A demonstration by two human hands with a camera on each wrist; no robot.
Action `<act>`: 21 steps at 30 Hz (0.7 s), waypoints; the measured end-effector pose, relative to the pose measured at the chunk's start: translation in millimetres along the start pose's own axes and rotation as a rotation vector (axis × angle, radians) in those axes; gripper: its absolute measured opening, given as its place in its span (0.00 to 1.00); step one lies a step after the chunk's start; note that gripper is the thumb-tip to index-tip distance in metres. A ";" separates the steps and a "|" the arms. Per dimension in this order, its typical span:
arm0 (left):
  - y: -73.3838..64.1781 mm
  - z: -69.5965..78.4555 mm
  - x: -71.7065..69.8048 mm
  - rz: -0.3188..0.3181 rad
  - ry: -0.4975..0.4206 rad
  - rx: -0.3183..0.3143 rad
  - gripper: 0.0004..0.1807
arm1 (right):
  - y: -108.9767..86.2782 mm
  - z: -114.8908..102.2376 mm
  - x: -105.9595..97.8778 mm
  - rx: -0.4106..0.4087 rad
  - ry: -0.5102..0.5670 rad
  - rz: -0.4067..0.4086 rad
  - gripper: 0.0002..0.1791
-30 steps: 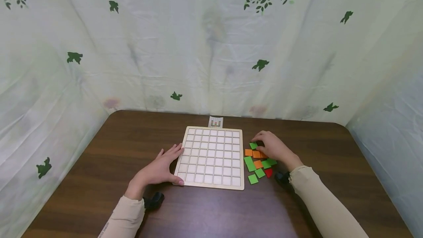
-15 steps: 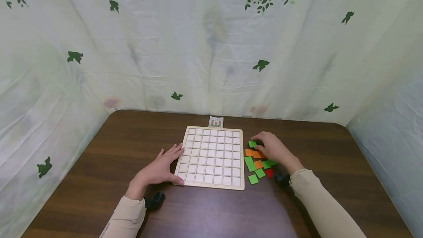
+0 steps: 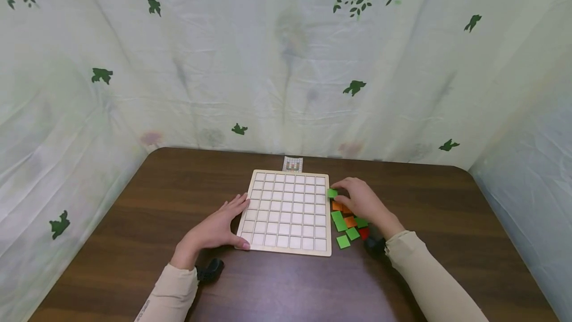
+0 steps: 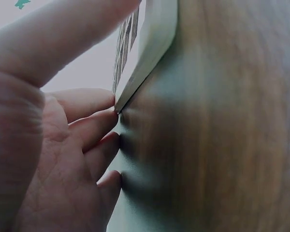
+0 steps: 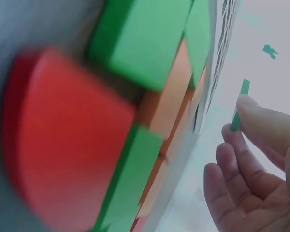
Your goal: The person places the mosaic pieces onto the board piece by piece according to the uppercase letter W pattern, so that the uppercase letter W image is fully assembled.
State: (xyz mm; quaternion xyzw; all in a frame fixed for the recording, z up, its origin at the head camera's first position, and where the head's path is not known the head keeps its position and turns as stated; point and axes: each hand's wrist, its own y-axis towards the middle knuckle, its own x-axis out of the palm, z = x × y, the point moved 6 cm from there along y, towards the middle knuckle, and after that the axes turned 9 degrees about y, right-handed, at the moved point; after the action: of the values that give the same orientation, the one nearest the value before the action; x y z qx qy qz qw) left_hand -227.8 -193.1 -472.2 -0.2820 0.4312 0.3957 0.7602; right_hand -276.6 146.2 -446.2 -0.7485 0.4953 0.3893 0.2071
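Note:
A pale wooden grid board with white square cells lies on the table. My left hand rests along its left edge, fingers spread and fairly straight, the thumb at the near left corner. In the left wrist view the fingertips touch the board's side. Between thumb and finger, my right hand pinches a green square tile at the board's right edge. The right wrist view shows this tile held up clear of the table. Under and beside that hand lie green tiles, orange tiles and a red piece.
A small printed card with a grid pattern lies behind the board's far edge. The brown wooden table reaches back to a pale curtain with leaf prints.
My right hand has carried the green square tile left, from above the loose pieces to the board's right edge. The left hand has stayed on the board.

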 end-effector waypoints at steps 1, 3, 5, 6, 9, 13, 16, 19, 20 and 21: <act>0.0 0.2 -0.1 0.001 -0.002 0.001 0.65 | 0.3 -1.5 1.0 0.002 0.009 0.001 0.17; 0.0 0.5 -0.1 0.003 -0.004 0.003 0.65 | 0.8 -4.9 2.9 0.007 0.028 0.000 0.18; -0.1 0.5 0.0 0.005 -0.005 0.004 0.65 | 1.2 -8.0 5.0 0.014 0.041 -0.003 0.18; -0.1 0.3 0.1 0.006 -0.007 0.005 0.64 | 1.5 -9.5 5.9 0.017 0.045 -0.004 0.18; -0.1 0.4 0.3 0.008 -0.004 0.009 0.64 | 2.6 -13.2 8.4 0.021 0.050 -0.006 0.18; 0.3 -0.2 1.1 0.003 -0.004 0.003 0.64 | 5.1 -16.9 11.3 0.025 0.056 0.001 0.17; 0.3 -1.3 1.7 -0.001 -0.007 -0.008 0.65 | 7.2 -19.3 13.3 0.030 0.055 0.007 0.17; 0.1 -1.5 2.2 0.006 -0.003 0.002 0.65 | 9.5 -21.1 15.5 0.044 0.059 0.007 0.17; 0.1 -1.9 2.4 0.006 -0.002 0.001 0.65 | 10.2 -21.5 16.2 0.049 0.061 0.006 0.17; 0.0 -1.9 2.4 0.009 0.002 0.006 0.65 | 11.1 -21.9 17.0 0.054 0.065 0.004 0.17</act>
State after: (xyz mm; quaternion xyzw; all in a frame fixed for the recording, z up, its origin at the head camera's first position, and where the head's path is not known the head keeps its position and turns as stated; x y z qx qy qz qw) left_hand -227.9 -193.7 -475.2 -0.2782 0.4343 0.3975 0.7589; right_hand -274.8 116.4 -445.4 -0.7538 0.5135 0.3520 0.2101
